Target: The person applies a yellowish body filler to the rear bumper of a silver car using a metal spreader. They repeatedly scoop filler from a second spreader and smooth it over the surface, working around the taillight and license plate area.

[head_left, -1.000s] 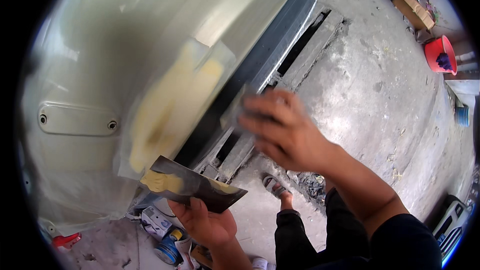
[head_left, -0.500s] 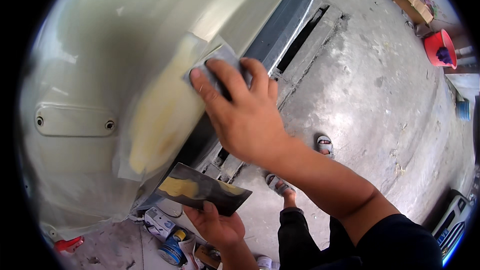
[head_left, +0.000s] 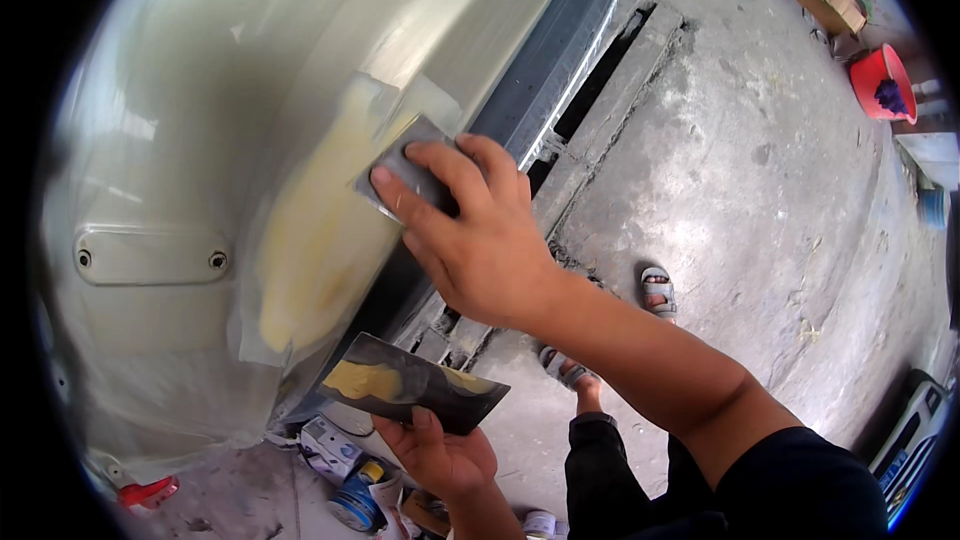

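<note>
Right hand [head_left: 480, 240], fingers pressed together, flattening a grey spreader [head_left: 405, 175] against yellow filler [head_left: 320, 230] on the pale green car panel [head_left: 200, 140], at the patch's far right edge beside the dark trim [head_left: 545, 70]. Left hand [head_left: 440, 455], near and lower, pinching a dark mixing board [head_left: 410, 385] smeared with filler, held tilted. Risks judged: uneven pressure leaving ridges; strokes drifting right onto trim; tilted board dripping onto tins [head_left: 355, 500] on the floor below.
</note>
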A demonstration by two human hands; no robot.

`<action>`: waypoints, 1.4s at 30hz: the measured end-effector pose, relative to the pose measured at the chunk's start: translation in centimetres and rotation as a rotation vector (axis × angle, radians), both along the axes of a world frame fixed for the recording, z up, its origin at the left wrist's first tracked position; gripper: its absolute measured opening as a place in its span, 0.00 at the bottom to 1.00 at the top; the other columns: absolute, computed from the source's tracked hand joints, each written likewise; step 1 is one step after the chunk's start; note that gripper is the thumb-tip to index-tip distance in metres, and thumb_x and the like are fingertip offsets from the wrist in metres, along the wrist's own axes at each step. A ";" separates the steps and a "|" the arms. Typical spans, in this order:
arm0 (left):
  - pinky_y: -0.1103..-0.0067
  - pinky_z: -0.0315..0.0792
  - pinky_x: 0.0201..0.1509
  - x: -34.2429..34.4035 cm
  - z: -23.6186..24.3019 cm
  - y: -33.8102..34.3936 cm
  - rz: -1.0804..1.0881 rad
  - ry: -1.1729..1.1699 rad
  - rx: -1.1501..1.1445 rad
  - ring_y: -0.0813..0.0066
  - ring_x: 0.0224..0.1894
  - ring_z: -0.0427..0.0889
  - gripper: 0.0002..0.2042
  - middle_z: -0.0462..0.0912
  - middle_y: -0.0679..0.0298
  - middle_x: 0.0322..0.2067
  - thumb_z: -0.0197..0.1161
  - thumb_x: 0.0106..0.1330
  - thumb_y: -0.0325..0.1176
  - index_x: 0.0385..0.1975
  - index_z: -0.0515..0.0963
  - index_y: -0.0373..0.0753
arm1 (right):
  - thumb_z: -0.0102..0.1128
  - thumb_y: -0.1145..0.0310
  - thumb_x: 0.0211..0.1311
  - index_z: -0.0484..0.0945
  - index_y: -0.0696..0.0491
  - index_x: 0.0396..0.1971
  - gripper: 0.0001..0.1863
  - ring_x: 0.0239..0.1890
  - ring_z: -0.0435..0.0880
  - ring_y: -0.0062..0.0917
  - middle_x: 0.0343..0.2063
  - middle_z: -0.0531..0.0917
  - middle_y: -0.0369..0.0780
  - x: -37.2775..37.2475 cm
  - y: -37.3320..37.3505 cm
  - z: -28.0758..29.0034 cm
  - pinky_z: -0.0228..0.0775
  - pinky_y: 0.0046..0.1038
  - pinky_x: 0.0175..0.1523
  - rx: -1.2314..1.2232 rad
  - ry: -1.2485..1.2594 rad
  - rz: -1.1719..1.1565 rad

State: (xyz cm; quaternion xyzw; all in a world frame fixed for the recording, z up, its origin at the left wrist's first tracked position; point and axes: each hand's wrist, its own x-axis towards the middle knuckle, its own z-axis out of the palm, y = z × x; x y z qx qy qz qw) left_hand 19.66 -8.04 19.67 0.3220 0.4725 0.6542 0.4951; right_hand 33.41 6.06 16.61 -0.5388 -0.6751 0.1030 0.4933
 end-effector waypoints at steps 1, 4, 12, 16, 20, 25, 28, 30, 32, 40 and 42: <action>0.66 0.64 0.68 0.0 0.0 0.0 0.000 0.008 0.012 0.65 0.60 0.72 0.24 0.71 0.56 0.59 0.52 0.67 0.25 0.64 0.62 0.35 | 0.61 0.69 0.56 0.71 0.45 0.61 0.29 0.58 0.63 0.52 0.58 0.67 0.44 0.2 0.0 -0.3 0.62 0.51 0.56 0.004 0.020 -0.043; 0.66 0.63 0.68 -0.4 -0.1 -0.3 0.003 0.027 0.023 0.65 0.61 0.72 0.25 0.71 0.57 0.60 0.52 0.68 0.25 0.66 0.61 0.36 | 0.62 0.71 0.55 0.71 0.46 0.61 0.29 0.58 0.63 0.51 0.57 0.67 0.47 2.0 1.5 -0.5 0.61 0.50 0.56 0.030 0.130 -0.176; 0.67 0.63 0.68 -0.2 -0.5 0.0 -0.004 0.002 0.004 0.67 0.61 0.71 0.25 0.70 0.57 0.61 0.52 0.68 0.25 0.66 0.61 0.37 | 0.63 0.71 0.54 0.73 0.44 0.60 0.30 0.58 0.64 0.51 0.58 0.66 0.46 -0.1 -1.0 -0.7 0.61 0.49 0.59 -0.047 0.149 0.020; 0.67 0.63 0.68 -0.7 -0.2 0.5 -0.032 0.014 0.022 0.67 0.60 0.72 0.24 0.71 0.57 0.60 0.52 0.68 0.25 0.65 0.61 0.36 | 0.63 0.71 0.53 0.73 0.46 0.60 0.30 0.57 0.64 0.51 0.58 0.66 0.45 2.5 -1.9 -0.3 0.61 0.48 0.58 -0.057 0.131 -0.009; 0.67 0.63 0.68 -1.1 -0.3 0.6 -0.018 -0.013 0.050 0.66 0.60 0.72 0.23 0.71 0.56 0.59 0.52 0.68 0.25 0.64 0.62 0.35 | 0.62 0.70 0.55 0.73 0.47 0.59 0.28 0.56 0.65 0.49 0.58 0.68 0.42 4.6 0.8 1.6 0.61 0.48 0.56 0.036 -0.063 -0.103; 0.67 0.64 0.67 -0.5 -0.1 0.8 -0.003 -0.036 0.031 0.65 0.60 0.73 0.23 0.72 0.55 0.58 0.53 0.67 0.24 0.62 0.63 0.35 | 0.57 0.71 0.53 0.74 0.50 0.57 0.26 0.55 0.66 0.48 0.56 0.70 0.40 5.0 3.7 3.9 0.63 0.46 0.53 0.152 -0.241 -0.072; 0.66 0.64 0.67 -0.4 -0.3 0.6 0.011 -0.039 0.010 0.64 0.60 0.73 0.23 0.72 0.55 0.58 0.53 0.66 0.24 0.62 0.63 0.34 | 0.56 0.70 0.53 0.74 0.51 0.56 0.26 0.55 0.66 0.47 0.56 0.70 0.40 3.8 3.8 4.3 0.62 0.46 0.52 0.144 -0.287 -0.075; 0.66 0.64 0.67 -0.5 -0.5 0.5 0.021 -0.036 0.002 0.64 0.60 0.73 0.23 0.72 0.55 0.58 0.53 0.66 0.24 0.62 0.62 0.34 | 0.56 0.69 0.53 0.74 0.52 0.56 0.26 0.55 0.65 0.47 0.56 0.69 0.40 3.2 2.9 3.9 0.61 0.47 0.52 0.086 -0.334 -0.069; 0.66 0.64 0.67 -0.5 -0.5 0.7 0.024 -0.026 0.000 0.63 0.60 0.73 0.23 0.72 0.55 0.58 0.53 0.66 0.24 0.62 0.62 0.34 | 0.56 0.69 0.53 0.75 0.52 0.56 0.26 0.55 0.65 0.47 0.56 0.69 0.40 3.1 2.2 3.1 0.60 0.47 0.52 0.051 -0.366 -0.061; 0.65 0.64 0.68 -0.3 0.4 1.3 -0.003 -0.071 -0.006 0.62 0.60 0.73 0.24 0.72 0.55 0.58 0.53 0.66 0.24 0.63 0.62 0.35 | 0.62 0.70 0.51 0.74 0.53 0.57 0.28 0.57 0.65 0.47 0.57 0.68 0.41 5.8 -2.5 4.5 0.60 0.45 0.56 -0.065 -0.108 0.141; 0.64 0.63 0.68 0.2 0.5 1.6 -0.016 -0.124 -0.035 0.62 0.60 0.73 0.25 0.72 0.55 0.58 0.53 0.66 0.24 0.64 0.61 0.35 | 0.63 0.71 0.51 0.76 0.53 0.56 0.27 0.57 0.66 0.44 0.57 0.69 0.41 6.9 -4.6 4.5 0.62 0.43 0.57 -0.110 0.153 0.363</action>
